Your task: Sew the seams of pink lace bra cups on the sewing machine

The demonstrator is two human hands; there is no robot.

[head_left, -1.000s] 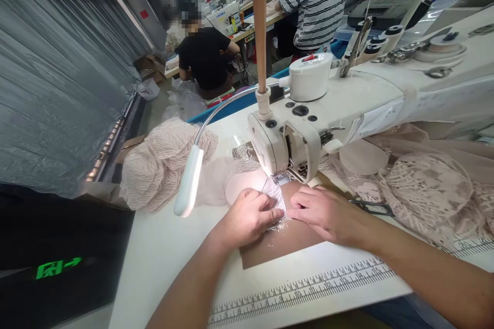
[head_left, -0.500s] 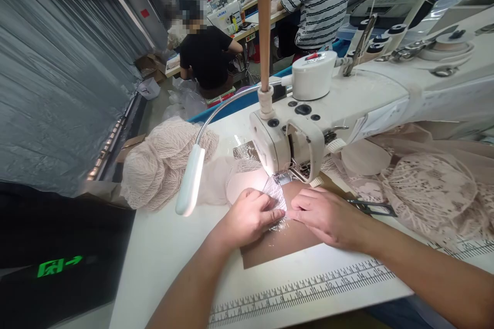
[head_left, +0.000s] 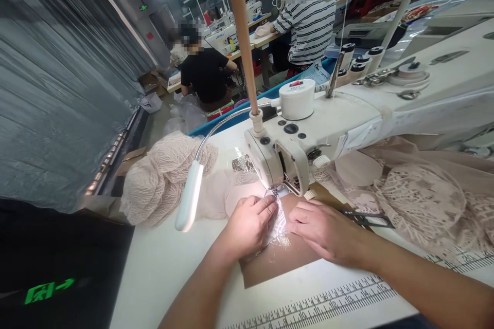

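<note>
A small piece of pale lace fabric [head_left: 277, 223] lies under the needle area of the white sewing machine [head_left: 266, 162], lit by a lamp. My left hand [head_left: 249, 223] rests on the left part of the lace, its fingers stretched out flat and pointing towards the presser foot; its thumb is hidden. My right hand [head_left: 324, 229] is closed at the right edge of the lace, fingers bent and tips together. Beneath both hands is a brown sheet [head_left: 266, 270] on the white table. Sheer fabric with a smooth pale cup [head_left: 233, 198] extends left from the needle.
Stacked lace cups [head_left: 165, 175] lie on the left, behind the gooseneck lamp [head_left: 189, 198]. More lace pieces [head_left: 422, 190] and a dark tool [head_left: 368, 218] are at the right. A printed ruler [head_left: 328, 306] runs along the front edge. Two people [head_left: 204, 74] sit at machines beyond.
My left hand has shifted forward over the lace, its fingers now nearer the presser foot and straighter. My right hand stays by the lace's right edge. The camera view has tilted slightly.
</note>
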